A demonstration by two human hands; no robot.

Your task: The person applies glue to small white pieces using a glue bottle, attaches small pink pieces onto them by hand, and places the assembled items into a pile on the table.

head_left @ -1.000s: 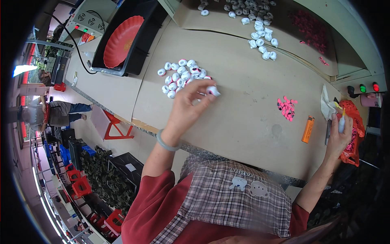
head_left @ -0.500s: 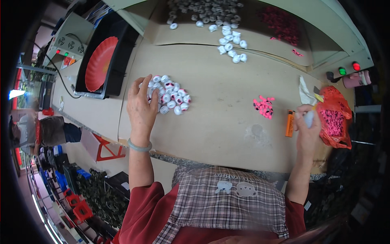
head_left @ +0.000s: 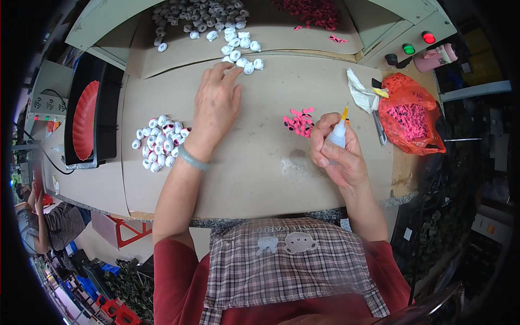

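My left hand (head_left: 218,103) reaches over the worktop with its fingers apart. Its fingertips are at the near edge of a loose trail of small white round pieces (head_left: 234,56), and nothing shows in its grasp. My right hand (head_left: 346,160) is closed around a small translucent squeeze bottle (head_left: 337,135), held with its yellow, needle-like tip pointing up. Just left of that bottle lies a little heap of small pink pieces with dark spots (head_left: 299,121). Below and left of my left hand is a pile of white round pieces with pink and dark marks (head_left: 158,145).
A red plastic bag (head_left: 398,82) of pink pieces lies at the right, beside a white tissue (head_left: 360,92) and a grey pen-like tool (head_left: 380,129). A black bin (head_left: 111,114) holding a red fluted dish (head_left: 85,122) stands left. More pieces fill the back shelf (head_left: 271,40).
My left hand has moved from the marked pile to the plain white pieces farther back. My right hand has come left, away from the bag, with the bottle tip now up. The view has shifted.
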